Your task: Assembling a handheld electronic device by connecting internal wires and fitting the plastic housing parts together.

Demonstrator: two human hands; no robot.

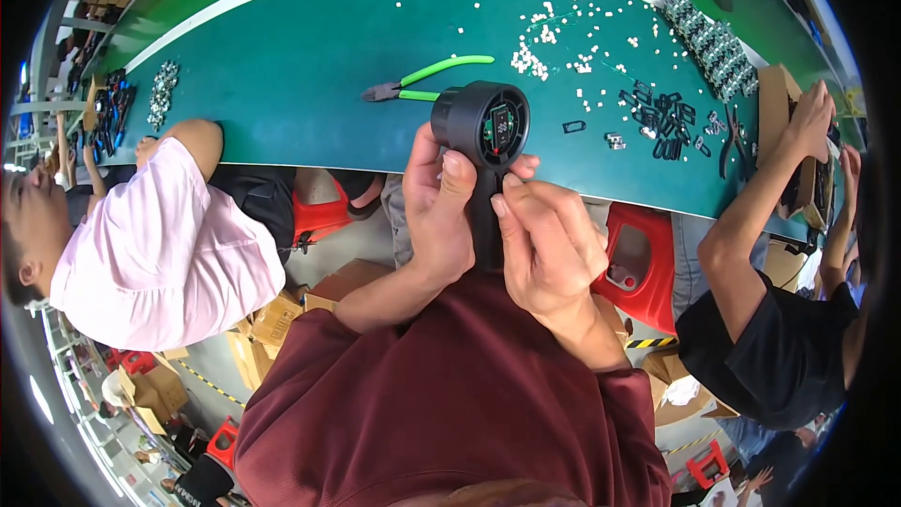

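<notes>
In front of my chest is a black handheld fan (481, 122) with a round head and a handle pointing down toward me. A small green circuit board with a tiny display (501, 129) shows inside its spoked end. My left hand (439, 207) is closed around the head and upper handle. Close by the lower rim, the fingers of my right hand (554, 235) are pinched together; anything between them is too small or hidden to make out. Past the fan lie diagonal cutters (446, 66) with green handles on the green table (310, 66).
Small white pieces (530, 61) are scattered at the far right, near black plastic frames (666, 122) and stacked circuit boards (713, 47). Dark-handled pliers (730, 145) lie right of these. A person in pink (169, 244) sits left; another in black (770, 338) works right beside a cardboard box (777, 108).
</notes>
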